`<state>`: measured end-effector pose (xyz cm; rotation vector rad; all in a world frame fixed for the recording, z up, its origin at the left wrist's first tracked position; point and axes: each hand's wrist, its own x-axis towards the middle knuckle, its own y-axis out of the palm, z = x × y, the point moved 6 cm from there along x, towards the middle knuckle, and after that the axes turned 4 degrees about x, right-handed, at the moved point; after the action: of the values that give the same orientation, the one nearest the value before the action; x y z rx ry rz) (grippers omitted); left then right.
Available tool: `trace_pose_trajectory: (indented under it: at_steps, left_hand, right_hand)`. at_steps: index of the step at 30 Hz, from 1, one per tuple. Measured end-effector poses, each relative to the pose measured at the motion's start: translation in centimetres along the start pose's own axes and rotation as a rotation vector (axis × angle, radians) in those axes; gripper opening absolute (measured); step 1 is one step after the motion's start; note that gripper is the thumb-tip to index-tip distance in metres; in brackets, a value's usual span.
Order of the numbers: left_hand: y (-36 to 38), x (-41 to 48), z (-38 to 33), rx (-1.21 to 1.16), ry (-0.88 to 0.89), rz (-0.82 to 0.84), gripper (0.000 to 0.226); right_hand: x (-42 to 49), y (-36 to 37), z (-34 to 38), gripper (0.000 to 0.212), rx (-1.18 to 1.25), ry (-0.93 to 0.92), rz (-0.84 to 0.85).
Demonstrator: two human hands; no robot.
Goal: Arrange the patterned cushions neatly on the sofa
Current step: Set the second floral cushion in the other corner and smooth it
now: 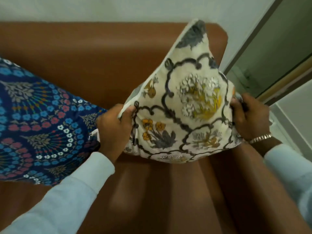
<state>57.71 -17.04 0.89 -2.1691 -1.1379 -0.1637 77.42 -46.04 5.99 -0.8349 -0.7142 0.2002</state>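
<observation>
A cream cushion (184, 102) with grey scrollwork and yellow flowers stands on one corner over the brown leather sofa (94, 65), near its right end. My left hand (113, 125) grips the cushion's left corner. My right hand (251, 115) grips its right corner; a metal watch band shows on that wrist. A dark blue cushion (37, 122) with blue, red and white flowers lies tilted on the sofa at the left, partly cut off by the frame edge.
The sofa's backrest runs along a pale wall (135, 7). To the right of the sofa's end are a glass panel with a frame (270, 61) and light floor. The seat (152, 200) in front of me shows bare leather.
</observation>
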Motion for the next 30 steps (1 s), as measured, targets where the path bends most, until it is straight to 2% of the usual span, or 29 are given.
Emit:
trace_pose_trajectory:
  at_steps: [3,6,7,9,11,13,15,17,19,21,23,25,27,29,30]
  left_hand:
    - [2.9,3.0,0.7,0.09,-0.048,0.051,0.041]
    - [5.5,4.7,1.5,0.204,-0.125,0.092,0.04]
    - [5.9,4.8,1.5,0.222,-0.14,0.081,0.038]
    - [5.7,4.5,0.8,0.235,-0.127,0.008,0.031]
    - [5.3,3.2,-0.6,0.183,-0.015,-0.052,0.034]
    - [5.9,0.9,-2.9,0.125,0.225,0.004,0.045]
    - [7.8,-1.9,-4.9,0.162,0.492,0.147,0.053]
    - [9.9,-3.3,-5.4,0.276,0.636,0.25,0.057]
    - [10.9,-2.2,-4.0,0.413,0.564,0.286,0.061]
    - [10.7,0.0,-1.6,0.489,0.376,0.264,0.067]
    - [9.2,1.8,1.0,0.494,0.178,0.193,0.076]
    - [7.9,2.1,1.1,0.448,0.133,0.119,0.081]
    - [8.1,1.1,-1.2,0.366,0.281,0.119,0.08]
    - [9.7,-0.6,-3.5,0.367,0.492,0.207,0.078]
    - [10.5,-1.0,-3.9,0.407,0.543,0.24,0.077]
  right_hand:
    - [3.7,2.9,-2.6,0.027,-0.065,0.014,0.068]
    - [5.2,5.9,-5.4,0.029,-0.138,0.139,0.163]
    - [5.3,6.5,-5.7,0.03,-0.142,0.181,0.143]
    - [4.8,6.3,-5.2,0.03,-0.1,0.228,0.001]
    - [3.2,5.3,-3.3,0.03,0.0,0.222,-0.205]
    - [1.2,5.1,-0.1,0.033,0.089,0.12,-0.324]
    - [-0.4,6.6,3.8,0.04,0.081,-0.036,-0.265]
    - [-1.4,9.1,6.2,0.047,-0.009,-0.16,-0.113]
    - [-1.2,10.6,5.9,0.053,-0.141,-0.187,-0.001]
    - [-0.5,10.6,3.0,0.056,-0.201,-0.054,0.041]
    - [0.3,9.5,-0.1,0.057,-0.174,0.15,-0.011]
    - [0.3,8.0,-1.5,0.055,-0.153,0.281,-0.127]
    - [-0.1,7.4,0.1,0.053,-0.133,0.204,-0.212]
    - [-1.0,8.6,3.1,0.055,-0.135,-0.005,-0.141]
    - [-1.6,9.7,4.3,0.058,-0.169,-0.111,-0.072]
